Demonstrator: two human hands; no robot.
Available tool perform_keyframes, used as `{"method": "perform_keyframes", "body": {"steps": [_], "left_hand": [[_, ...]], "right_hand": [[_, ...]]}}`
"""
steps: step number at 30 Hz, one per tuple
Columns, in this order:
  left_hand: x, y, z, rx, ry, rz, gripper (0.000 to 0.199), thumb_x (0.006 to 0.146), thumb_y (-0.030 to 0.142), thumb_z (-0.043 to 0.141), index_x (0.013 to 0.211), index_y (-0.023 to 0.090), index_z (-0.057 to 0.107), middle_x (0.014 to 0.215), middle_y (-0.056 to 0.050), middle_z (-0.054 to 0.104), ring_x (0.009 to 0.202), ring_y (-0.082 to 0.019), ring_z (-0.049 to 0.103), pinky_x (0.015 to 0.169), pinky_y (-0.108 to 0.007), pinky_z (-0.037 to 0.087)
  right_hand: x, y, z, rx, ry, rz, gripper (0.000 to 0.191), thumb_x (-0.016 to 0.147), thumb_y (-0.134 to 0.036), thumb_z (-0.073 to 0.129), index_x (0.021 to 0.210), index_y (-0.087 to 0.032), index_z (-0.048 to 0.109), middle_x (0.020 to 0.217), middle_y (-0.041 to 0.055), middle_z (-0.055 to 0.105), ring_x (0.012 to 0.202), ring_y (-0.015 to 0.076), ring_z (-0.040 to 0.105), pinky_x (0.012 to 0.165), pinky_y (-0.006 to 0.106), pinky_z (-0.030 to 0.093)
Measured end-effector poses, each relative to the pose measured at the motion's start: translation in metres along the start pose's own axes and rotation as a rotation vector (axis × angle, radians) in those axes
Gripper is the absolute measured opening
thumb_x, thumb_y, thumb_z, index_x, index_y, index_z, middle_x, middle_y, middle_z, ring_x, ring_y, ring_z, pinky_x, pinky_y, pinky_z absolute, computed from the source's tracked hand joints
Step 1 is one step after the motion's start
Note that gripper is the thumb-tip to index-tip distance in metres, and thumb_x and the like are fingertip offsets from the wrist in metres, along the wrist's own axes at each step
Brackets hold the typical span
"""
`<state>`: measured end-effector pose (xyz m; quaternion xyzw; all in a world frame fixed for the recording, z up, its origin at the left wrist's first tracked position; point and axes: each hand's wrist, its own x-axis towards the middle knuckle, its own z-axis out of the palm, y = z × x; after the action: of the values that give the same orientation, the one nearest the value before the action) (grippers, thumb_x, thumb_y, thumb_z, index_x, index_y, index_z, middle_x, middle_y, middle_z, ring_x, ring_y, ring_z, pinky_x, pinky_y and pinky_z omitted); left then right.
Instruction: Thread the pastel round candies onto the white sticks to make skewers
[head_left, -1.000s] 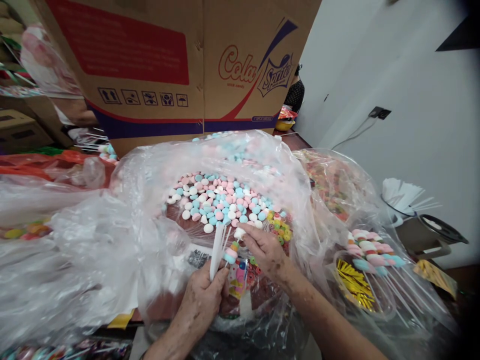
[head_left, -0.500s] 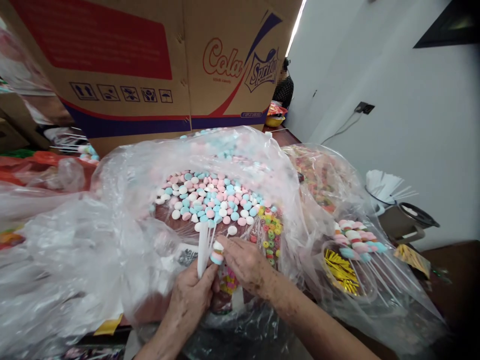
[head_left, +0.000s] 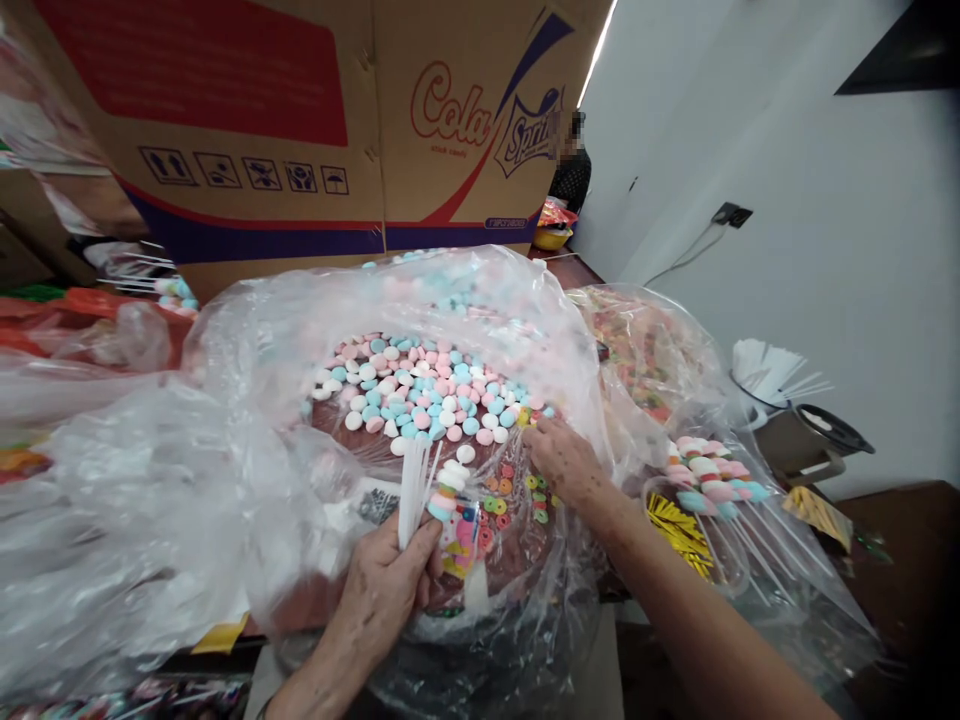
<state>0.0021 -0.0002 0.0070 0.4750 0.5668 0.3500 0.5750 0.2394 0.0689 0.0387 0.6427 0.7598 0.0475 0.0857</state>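
Observation:
My left hand [head_left: 390, 570] is closed around a bundle of white sticks [head_left: 412, 490] and a candy skewer [head_left: 442, 492]. Pale pillow-shaped candies and a coloured ring are threaded on that skewer, which stands upright by the thumb. My right hand [head_left: 564, 458] has its fingertips together at the yellow ring candies [head_left: 525, 415]; whether a ring is between them is hidden. Red, orange and green ring candies [head_left: 496, 500] lie just left of this hand. Beyond both hands spreads a pile of pink, blue and white candies [head_left: 420, 390] inside an open clear plastic bag [head_left: 300, 320].
A large cardboard box [head_left: 277, 90] stands behind the bag. To the right lie finished candy skewers [head_left: 716, 470], gold twist ties [head_left: 679, 535] in a clear container, and a dark jug [head_left: 806, 440] near white sticks [head_left: 772, 370]. Crumpled plastic [head_left: 127, 510] covers the left side. A person [head_left: 571, 165] is at the back.
My right hand has left the candy skewer and moved right to the yellow ring candies. My left hand stays in place with the sticks and skewer, now more fully visible.

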Motion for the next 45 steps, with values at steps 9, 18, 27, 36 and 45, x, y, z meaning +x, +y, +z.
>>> {"method": "perform_keyframes", "body": {"steps": [9, 18, 27, 36, 45], "left_hand": [[-0.002, 0.006, 0.000, -0.028, 0.003, -0.028, 0.042, 0.075, 0.058, 0.059, 0.056, 0.020, 0.055, 0.034, 0.005, 0.048, 0.030, -0.011, 0.042, 0.036, -0.021, 0.032], [-0.002, 0.003, 0.000, -0.019, -0.006, -0.020, 0.040, 0.076, 0.055, 0.056, 0.058, 0.020, 0.055, 0.033, 0.004, 0.048, 0.031, -0.012, 0.044, 0.038, -0.022, 0.034], [-0.002, 0.008, 0.000, -0.002, 0.007, -0.037, 0.038, 0.075, 0.053, 0.057, 0.057, 0.020, 0.055, 0.034, 0.004, 0.049, 0.032, -0.012, 0.044, 0.037, -0.021, 0.032], [-0.002, 0.004, -0.001, 0.004, -0.009, -0.028, 0.038, 0.077, 0.054, 0.056, 0.060, 0.020, 0.056, 0.035, 0.004, 0.050, 0.033, -0.013, 0.047, 0.038, -0.021, 0.033], [0.000, 0.005, 0.003, -0.011, -0.055, -0.016, 0.033, 0.076, 0.048, 0.057, 0.058, 0.020, 0.052, 0.041, 0.005, 0.049, 0.032, -0.009, 0.039, 0.034, -0.020, 0.028]], "right_hand": [[-0.004, 0.021, -0.012, 0.495, -0.014, -0.116, 0.018, 0.087, -0.014, 0.047, 0.077, -0.018, 0.062, 0.079, 0.0025, 0.062, 0.076, 0.0154, 0.054, 0.070, 0.025, 0.037], [-0.016, 0.010, -0.002, 0.429, -0.126, -0.204, 0.013, 0.085, -0.012, 0.049, 0.078, -0.016, 0.059, 0.083, 0.0057, 0.063, 0.077, 0.0168, 0.054, 0.071, 0.027, 0.037], [-0.017, 0.014, -0.010, 0.450, -0.130, -0.200, 0.015, 0.087, -0.015, 0.050, 0.076, -0.017, 0.059, 0.080, 0.0036, 0.062, 0.073, 0.0158, 0.054, 0.067, 0.026, 0.036], [-0.029, -0.005, -0.004, 0.255, -0.109, -0.098, 0.011, 0.087, -0.013, 0.049, 0.085, -0.016, 0.060, 0.092, 0.0100, 0.064, 0.085, 0.0197, 0.057, 0.074, 0.028, 0.040], [-0.010, -0.028, 0.006, 1.153, 0.179, 0.071, 0.010, 0.081, -0.026, 0.055, 0.087, -0.020, 0.059, 0.072, -0.0015, 0.063, 0.066, 0.0143, 0.059, 0.060, 0.024, 0.043]]}}
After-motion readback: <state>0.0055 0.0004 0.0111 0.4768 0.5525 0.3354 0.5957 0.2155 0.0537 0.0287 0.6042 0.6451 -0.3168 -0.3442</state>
